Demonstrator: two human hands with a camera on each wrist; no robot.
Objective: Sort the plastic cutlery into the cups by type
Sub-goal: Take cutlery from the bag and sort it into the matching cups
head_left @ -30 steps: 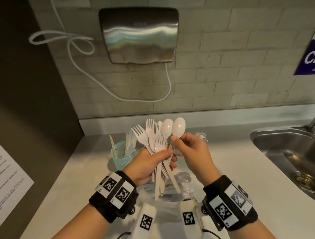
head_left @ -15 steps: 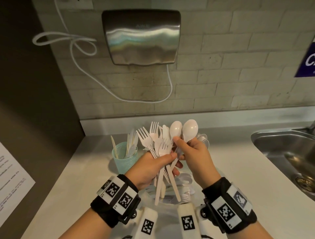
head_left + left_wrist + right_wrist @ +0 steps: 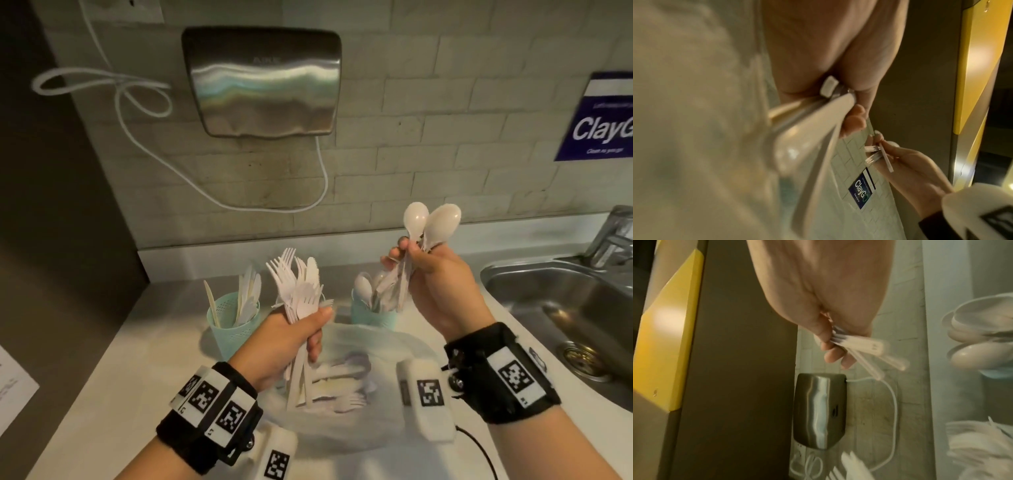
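Observation:
My left hand [image 3: 298, 337] grips a bunch of white plastic forks [image 3: 294, 291] with a knife among them, tines up, over the counter's middle. My right hand [image 3: 435, 274] holds a few white spoons [image 3: 431, 222] by their handles [image 3: 861, 345], raised above a teal cup [image 3: 371, 317] that contains spoons. A second teal cup [image 3: 229, 322], at the left, holds knives. More cutlery [image 3: 339, 383] lies on a clear plastic bag [image 3: 387, 342] in front of me. In the left wrist view the blurred fork handles [image 3: 818, 129] cross under my left palm.
A steel sink [image 3: 561, 308] with a tap [image 3: 613, 236] lies at the right. A steel hand dryer [image 3: 262, 82] and its white cable [image 3: 144, 113] hang on the tiled wall. A dark panel [image 3: 51, 205] bounds the counter's left; a paper sheet [image 3: 13, 397] lies there.
My right hand has pulled the spoons out of the bunch and carried them up and to the right, above the spoon cup. The left hand keeps the forks and has dropped slightly.

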